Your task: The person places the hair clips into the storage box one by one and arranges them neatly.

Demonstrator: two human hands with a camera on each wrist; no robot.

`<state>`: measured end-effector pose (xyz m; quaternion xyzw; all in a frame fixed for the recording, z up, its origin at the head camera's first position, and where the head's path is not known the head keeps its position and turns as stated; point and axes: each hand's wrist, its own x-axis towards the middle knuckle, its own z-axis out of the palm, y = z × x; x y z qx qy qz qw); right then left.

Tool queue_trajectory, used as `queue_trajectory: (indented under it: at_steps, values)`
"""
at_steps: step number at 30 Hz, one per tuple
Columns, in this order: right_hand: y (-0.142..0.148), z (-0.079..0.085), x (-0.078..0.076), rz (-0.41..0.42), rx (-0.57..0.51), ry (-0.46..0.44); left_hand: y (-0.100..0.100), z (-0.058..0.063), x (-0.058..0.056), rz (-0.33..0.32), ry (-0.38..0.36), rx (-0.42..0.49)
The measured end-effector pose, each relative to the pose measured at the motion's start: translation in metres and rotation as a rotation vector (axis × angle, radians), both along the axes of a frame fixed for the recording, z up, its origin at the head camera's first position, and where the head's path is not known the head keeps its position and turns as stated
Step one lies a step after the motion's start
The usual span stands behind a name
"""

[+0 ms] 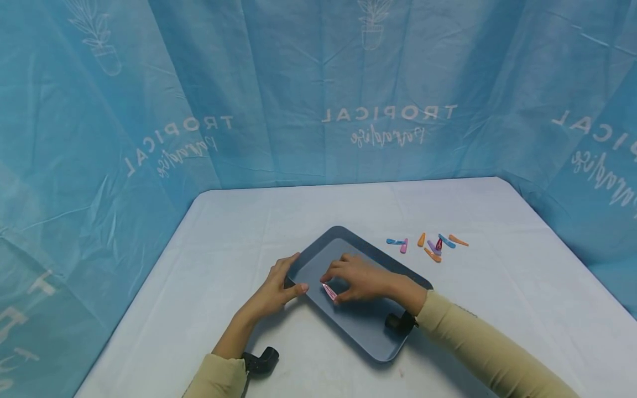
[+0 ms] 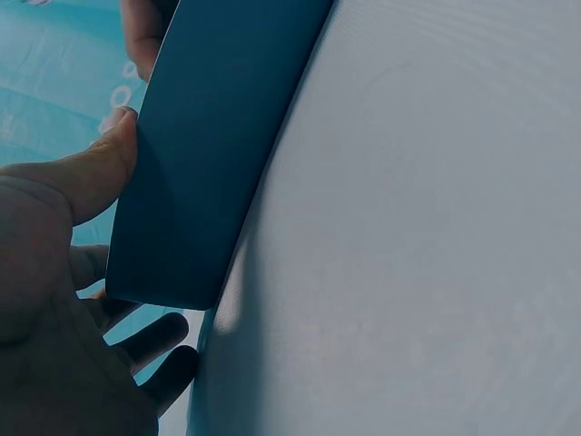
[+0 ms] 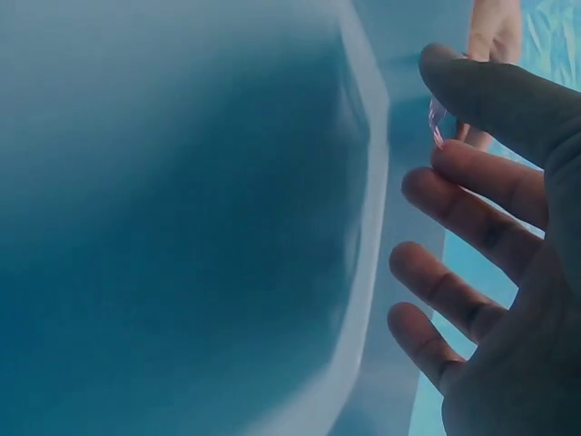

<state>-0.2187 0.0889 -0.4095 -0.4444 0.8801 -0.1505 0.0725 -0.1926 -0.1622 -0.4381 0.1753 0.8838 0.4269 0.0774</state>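
Observation:
A grey-blue rectangular tray [image 1: 365,340] lies at an angle on the white table. My left hand [image 1: 272,290] holds its left corner, the thumb over the near rim and the index finger along the other side; in the left wrist view the remaining fingers are spread beside the tray wall [image 2: 213,154]. Over the left part of the tray, my right hand [image 1: 360,279] pinches a pink snap hair clip [image 1: 329,292] between thumb and index finger. The right wrist view shows the clip [image 3: 436,118] at those fingertips, with the other fingers spread apart.
Beyond the tray to the right, several snap hair clips lie loosely on the table: a blue clip [image 1: 395,241] by a pink clip [image 1: 404,246], an orange clip [image 1: 421,239], and a mixed cluster around a purple clip [image 1: 432,247]. A blue printed curtain [image 1: 288,138] surrounds the table.

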Motion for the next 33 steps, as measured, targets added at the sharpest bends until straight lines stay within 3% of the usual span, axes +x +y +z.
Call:
queue_trajectory:
  at_steps: [4,17,33]
  values:
    - [-0.003,-0.003,0.002,0.006,0.033,-0.034,0.000,0.001,0.000,-0.004,0.004,-0.001]
    - [-0.014,-0.008,0.005,0.040,0.077,-0.027,0.000,0.001,-0.001,-0.010,0.002,-0.015]
    - [-0.013,-0.012,0.008,0.134,0.097,0.044,0.002,0.001,0.000,0.001,-0.013,-0.010]
